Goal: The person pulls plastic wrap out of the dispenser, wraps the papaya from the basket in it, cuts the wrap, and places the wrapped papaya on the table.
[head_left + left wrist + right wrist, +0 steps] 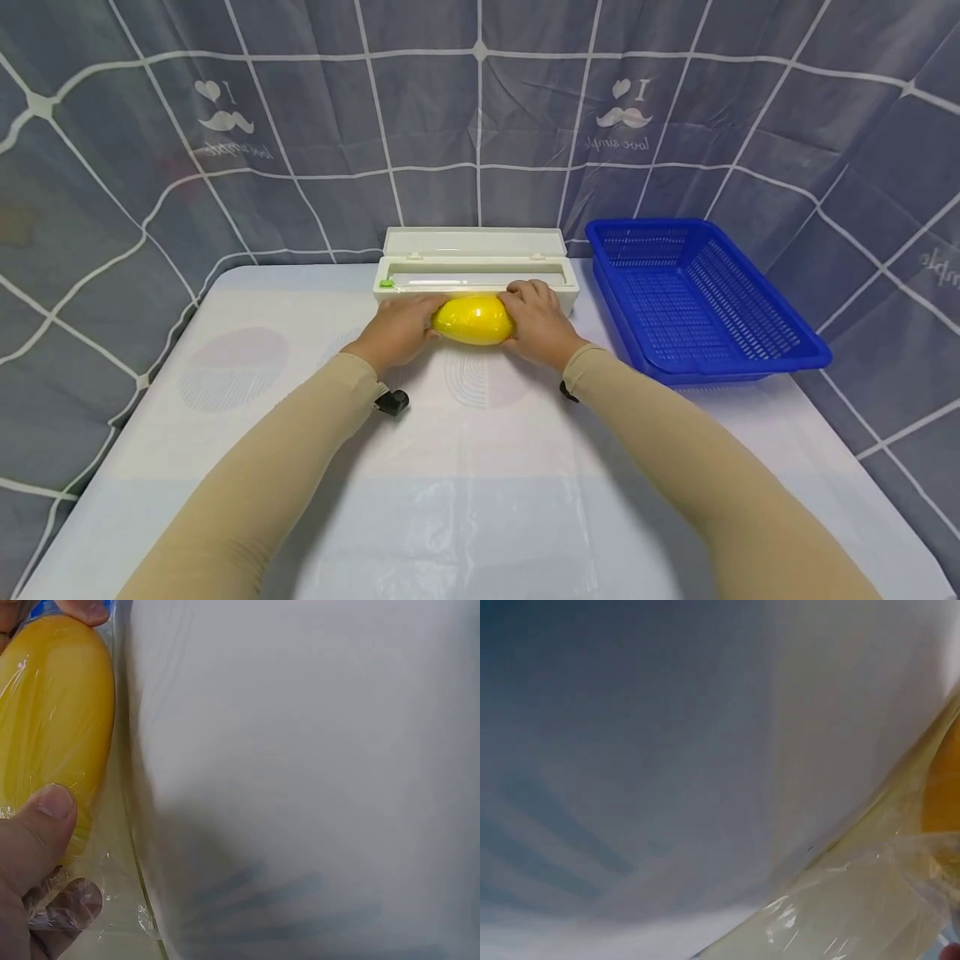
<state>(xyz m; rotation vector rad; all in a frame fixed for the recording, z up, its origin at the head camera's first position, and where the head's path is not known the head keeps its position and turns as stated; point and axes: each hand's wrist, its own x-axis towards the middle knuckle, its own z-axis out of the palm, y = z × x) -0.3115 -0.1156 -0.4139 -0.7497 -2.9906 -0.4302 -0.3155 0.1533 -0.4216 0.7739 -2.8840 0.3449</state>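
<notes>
A yellow mango-shaped fruit, smooth and glossy, is held level between both hands at the front of a white cling film dispenser. Clear cling film lies over the fruit and spreads past its end in the left wrist view. My left hand grips one end, its thumb pressed on the wrapped surface. At the other end my right hand holds the fruit, fingers curled over the side. Only a fingertip of it shows in the right wrist view, where loose film stretches beside the fruit.
The dispenser's lid stands raised at the back, and a small green slider sits at its left end. A blue plastic basket stands to the right. A grey checked curtain hangs behind the white-covered table.
</notes>
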